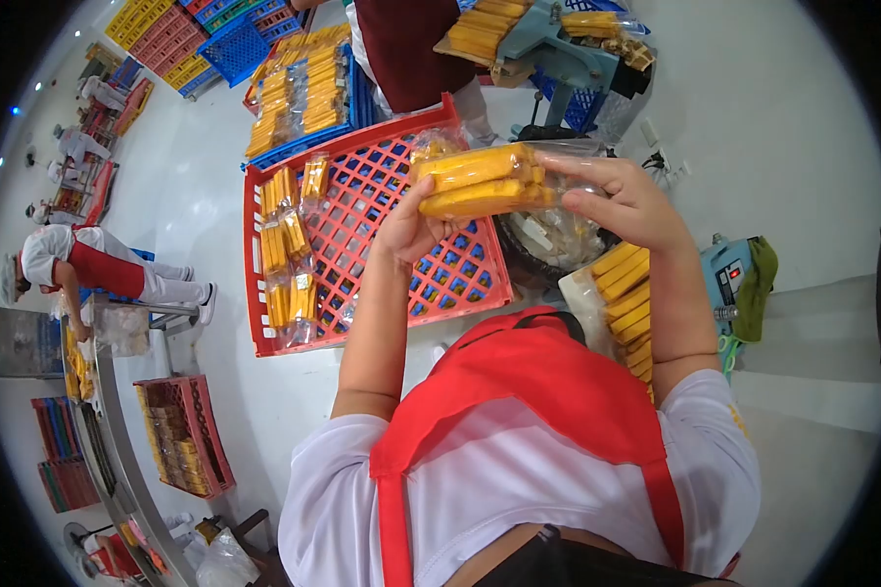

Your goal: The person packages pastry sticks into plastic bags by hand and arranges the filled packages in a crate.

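A clear plastic bag of long yellow sticks is held up level in front of my chest, over the red crate. My left hand grips its left end from below, thumb against the front. At the other end, my right hand pinches the loose plastic of the bag between thumb and fingers. Beneath, the red lattice crate holds several similar bagged packs lined along its left side. Close to my right forearm lies a stack of unbagged yellow sticks.
A black-rimmed bin with crumpled plastic stands right of the crate. A teal machine with a green cloth is at right. Blue crates of packs and another teal machine lie ahead, near a person in a maroon apron.
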Demonstrator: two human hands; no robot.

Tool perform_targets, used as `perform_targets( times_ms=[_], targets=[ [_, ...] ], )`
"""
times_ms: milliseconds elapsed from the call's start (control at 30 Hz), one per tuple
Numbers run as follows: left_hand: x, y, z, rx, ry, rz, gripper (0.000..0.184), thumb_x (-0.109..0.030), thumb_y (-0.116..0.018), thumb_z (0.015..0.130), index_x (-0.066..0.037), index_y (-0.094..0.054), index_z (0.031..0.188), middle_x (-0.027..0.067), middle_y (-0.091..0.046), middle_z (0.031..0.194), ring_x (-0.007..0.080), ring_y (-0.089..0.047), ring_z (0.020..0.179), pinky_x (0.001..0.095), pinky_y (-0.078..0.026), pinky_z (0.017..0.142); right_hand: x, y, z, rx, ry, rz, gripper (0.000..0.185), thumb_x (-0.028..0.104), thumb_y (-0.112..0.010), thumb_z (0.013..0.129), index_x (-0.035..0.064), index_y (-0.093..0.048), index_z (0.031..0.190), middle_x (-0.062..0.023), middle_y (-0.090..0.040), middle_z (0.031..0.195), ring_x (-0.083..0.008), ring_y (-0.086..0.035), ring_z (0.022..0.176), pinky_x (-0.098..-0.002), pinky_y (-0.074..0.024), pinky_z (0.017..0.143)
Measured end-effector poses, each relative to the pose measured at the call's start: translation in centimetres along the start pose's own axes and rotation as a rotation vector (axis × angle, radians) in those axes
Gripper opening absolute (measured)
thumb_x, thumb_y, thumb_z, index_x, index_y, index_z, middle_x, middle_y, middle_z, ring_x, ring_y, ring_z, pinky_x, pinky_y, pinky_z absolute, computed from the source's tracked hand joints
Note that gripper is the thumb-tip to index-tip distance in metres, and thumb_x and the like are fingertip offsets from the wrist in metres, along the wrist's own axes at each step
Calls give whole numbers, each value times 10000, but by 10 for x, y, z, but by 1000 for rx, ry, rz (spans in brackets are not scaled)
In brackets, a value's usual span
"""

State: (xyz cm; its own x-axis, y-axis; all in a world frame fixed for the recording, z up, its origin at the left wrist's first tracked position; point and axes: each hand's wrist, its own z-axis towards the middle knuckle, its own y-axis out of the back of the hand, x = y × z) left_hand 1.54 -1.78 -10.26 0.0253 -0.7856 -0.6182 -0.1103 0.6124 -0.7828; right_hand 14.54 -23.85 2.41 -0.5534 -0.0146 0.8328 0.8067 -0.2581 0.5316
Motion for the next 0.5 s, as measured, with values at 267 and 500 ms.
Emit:
perform_targets(
  times_ms=[267,500],
  targets=[
    [5,-11,12,21,169,83,544,-359,-492,823,-41,-339,1238,143,-435,1198,251,-439,1083,356,-376,880,-17,2,4,-38,-17,-103,395,280,-454,857,32,-480,1165,-111,-589,955,-150,-546,851,-267,-415,751],
    [3,-54,36,397,-427,1534,958,-338,-695,646,-36,-107,1339,195,-329,1288,286,-320,1196,353,-232,995,-13,30,9,81,-271,-17,308,214,-464,848,5,-558,1055,-54,-613,880,-123,-548,807,-238,-419,730]
  ],
)
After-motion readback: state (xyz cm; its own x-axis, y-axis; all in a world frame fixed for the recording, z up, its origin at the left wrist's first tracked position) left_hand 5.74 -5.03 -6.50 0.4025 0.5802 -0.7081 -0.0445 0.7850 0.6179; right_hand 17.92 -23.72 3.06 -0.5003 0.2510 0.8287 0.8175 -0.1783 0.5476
